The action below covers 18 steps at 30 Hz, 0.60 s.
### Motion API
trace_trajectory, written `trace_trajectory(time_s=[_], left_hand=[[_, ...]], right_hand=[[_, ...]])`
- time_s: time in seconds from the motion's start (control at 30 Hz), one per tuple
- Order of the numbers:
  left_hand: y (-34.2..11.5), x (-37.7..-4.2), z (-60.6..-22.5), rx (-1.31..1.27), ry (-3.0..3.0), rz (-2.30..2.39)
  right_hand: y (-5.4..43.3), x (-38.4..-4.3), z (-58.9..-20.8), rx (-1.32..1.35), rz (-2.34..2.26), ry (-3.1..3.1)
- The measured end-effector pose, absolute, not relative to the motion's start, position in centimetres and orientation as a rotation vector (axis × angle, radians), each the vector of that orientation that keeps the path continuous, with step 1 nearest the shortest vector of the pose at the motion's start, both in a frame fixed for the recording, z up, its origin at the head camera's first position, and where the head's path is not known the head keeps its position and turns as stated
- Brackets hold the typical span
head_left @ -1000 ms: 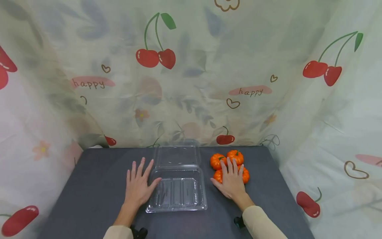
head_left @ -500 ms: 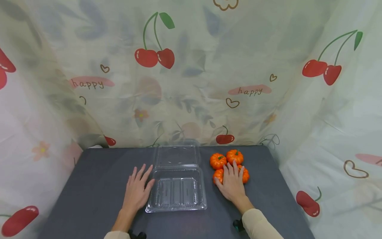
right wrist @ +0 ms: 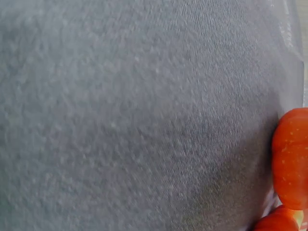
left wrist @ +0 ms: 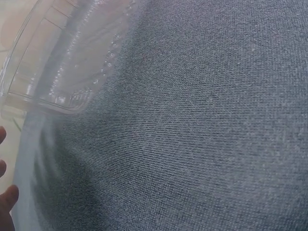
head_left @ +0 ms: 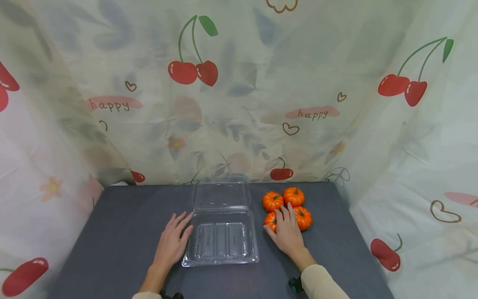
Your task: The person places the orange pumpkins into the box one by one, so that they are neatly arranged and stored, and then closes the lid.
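My right hand (head_left: 287,230) reaches over a cluster of several small orange pumpkins. Its thumb and index finger lie on either side of the front-left pumpkin (head_left: 270,221), which they partly hide. Beside its other fingers sits the front-right pumpkin (head_left: 303,218); two more, the back-left pumpkin (head_left: 273,201) and the back-right pumpkin (head_left: 293,196), stand behind. In the right wrist view, one pumpkin (right wrist: 291,159) fills the right edge. My left hand (head_left: 171,241), fingers extended, is at the left side of a clear plastic clamshell box (head_left: 220,262); whether it touches the rim cannot be told.
The box's hinged lid (head_left: 222,195) lies folded back toward the rear. A dark grey cloth covers the table (head_left: 112,236). Printed curtains (head_left: 239,91) hang behind the table and along both sides.
My right hand has drawn slightly back and left, with its thumb beside the front-left pumpkin, which has shifted slightly left. My left hand has pulled back, its fingers closer together.
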<state>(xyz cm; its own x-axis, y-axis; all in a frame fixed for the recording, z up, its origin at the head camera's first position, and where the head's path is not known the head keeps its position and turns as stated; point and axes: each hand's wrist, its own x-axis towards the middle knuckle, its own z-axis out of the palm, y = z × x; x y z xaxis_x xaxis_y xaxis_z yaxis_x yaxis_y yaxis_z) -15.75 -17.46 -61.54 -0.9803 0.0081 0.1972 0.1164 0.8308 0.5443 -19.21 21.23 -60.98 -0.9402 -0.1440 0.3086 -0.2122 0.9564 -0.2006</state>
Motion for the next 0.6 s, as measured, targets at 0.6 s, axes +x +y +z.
trace_trajectory(time_s=[0.6], left_hand=[[-17.23,-15.62,-61.97,-0.079,-2.724,-1.061]], right_hand=[[20.62,-18.45,-61.55,0.281,0.556,-2.890]])
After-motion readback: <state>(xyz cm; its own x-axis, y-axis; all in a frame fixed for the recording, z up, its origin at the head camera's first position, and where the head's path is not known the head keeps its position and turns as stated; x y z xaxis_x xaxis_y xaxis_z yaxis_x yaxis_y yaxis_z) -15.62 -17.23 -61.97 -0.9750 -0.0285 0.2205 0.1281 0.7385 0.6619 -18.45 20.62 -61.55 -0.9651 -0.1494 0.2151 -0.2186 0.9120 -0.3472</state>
